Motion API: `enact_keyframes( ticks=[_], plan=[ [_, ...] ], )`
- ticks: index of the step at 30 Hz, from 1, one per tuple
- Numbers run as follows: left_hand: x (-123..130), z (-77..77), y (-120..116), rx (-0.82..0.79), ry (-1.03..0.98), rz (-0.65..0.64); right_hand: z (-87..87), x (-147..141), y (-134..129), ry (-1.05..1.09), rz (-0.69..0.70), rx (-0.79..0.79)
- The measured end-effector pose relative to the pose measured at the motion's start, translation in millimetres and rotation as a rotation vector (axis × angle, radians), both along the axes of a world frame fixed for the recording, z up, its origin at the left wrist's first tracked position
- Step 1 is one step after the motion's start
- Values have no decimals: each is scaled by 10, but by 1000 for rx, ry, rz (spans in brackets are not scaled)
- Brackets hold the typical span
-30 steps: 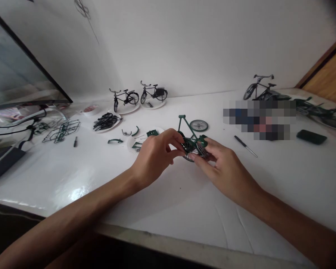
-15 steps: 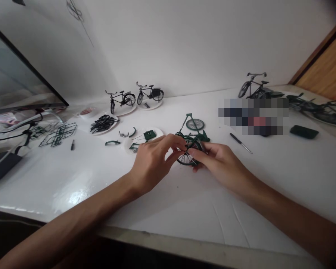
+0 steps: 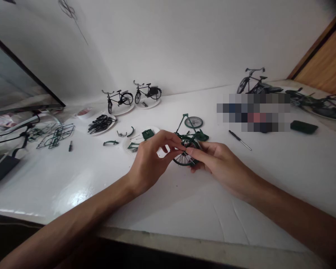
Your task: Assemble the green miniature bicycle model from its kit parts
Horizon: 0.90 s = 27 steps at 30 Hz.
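Observation:
Near the front middle of the table, a green model bicycle [image 3: 195, 127] is held with its spoked wheel [image 3: 182, 160] facing me. My right hand [image 3: 220, 157] grips the bicycle from the right, thumb at the wheel's hub and the other fingers behind, partly hidden. From the left, my left hand [image 3: 151, 160] pinches at the hub with thumb and forefinger; whatever small piece is between those fingertips is hidden. Just behind the frame lies a loose spoked wheel [image 3: 193, 121]. A paper plate [image 3: 126, 146] with green parts is partly covered by my left hand.
Two black model bicycles [image 3: 120, 99] stand on plates at the back. A plate of black parts [image 3: 102, 123], green sprues [image 3: 56, 135] and a short dark tool [image 3: 70, 146] lie left. On the right are a screwdriver [image 3: 240, 140], a green block [image 3: 304, 127] and more model bicycles [image 3: 252, 80].
The whole view has shifted slightly. My left fingers have moved a little at the hub, with a wider gap showing inside the hand. My right hand keeps its hold on the bicycle.

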State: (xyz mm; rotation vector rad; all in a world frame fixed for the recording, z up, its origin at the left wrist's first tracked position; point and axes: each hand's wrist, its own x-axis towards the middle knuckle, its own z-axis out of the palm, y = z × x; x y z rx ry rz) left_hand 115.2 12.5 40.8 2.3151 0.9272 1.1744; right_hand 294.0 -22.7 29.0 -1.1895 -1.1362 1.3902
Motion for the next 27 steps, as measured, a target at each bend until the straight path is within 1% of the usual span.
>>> enact_keyframes(
  ticks=[4,8,12,14,18,21,24,27],
  plan=[
    [-27,-17,0,117,44,-9,-20,-5,5,-39,-3,17],
    [-51,-23,11,168,79,-15,-15,-9,4,-82,-7,19],
    [-62,-38,31,263,102,-52,0,-11,0,-64,3,8],
    [-61,-42,35,282,108,-69,-4,-10,1,-50,6,-7],
    [-57,-22,20,190,84,-70,-26,-1,2,6,17,-18],
    [-51,-5,4,68,39,-59,-36,6,-5,10,11,-40],
    [-35,-9,1,-70,-28,-47,-37,8,-10,12,36,-46],
    [-14,-23,4,-141,-71,-36,-37,-1,-1,37,54,-39]
  ],
)
